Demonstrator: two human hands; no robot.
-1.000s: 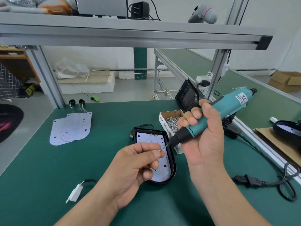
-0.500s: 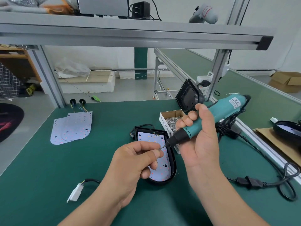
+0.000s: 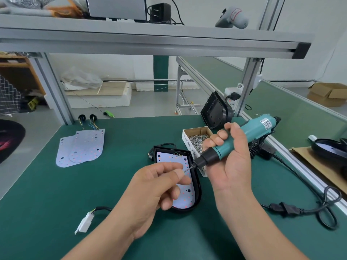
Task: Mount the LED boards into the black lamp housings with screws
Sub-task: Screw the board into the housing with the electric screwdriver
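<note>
- Black lamp housing (image 3: 198, 188) is lying flat on the green mat (image 3: 56, 194), directly in front of the person, with an LED board (image 3: 169, 158) already sitting inside it.
- The left hand (image 3: 159, 186) is pinching a small screw (image 3: 186, 170) between thumb and forefinger and is holding it against the bit, above the right edge of the board.
- The right hand (image 3: 231, 162) is wrapping its fingers around the teal screwdriver (image 3: 244, 139), tilted with the bit pointing down and to the left at the screw.
- Judged stage: the screw is being loaded onto the bit and is not yet sitting in a hole. Whether any screws are already seated in this board cannot be told.
- The open screw box (image 3: 197, 136) is standing just beside the housing, within reach of either hand.
- Work remaining, as judged: two loose boards (image 3: 82, 147) are lying well to the left, unmounted, and an empty housing (image 3: 216, 111) is leaning at the rear.
- A further housing (image 3: 330, 149) on the far right is holding a pale board and is probably finished.
</note>
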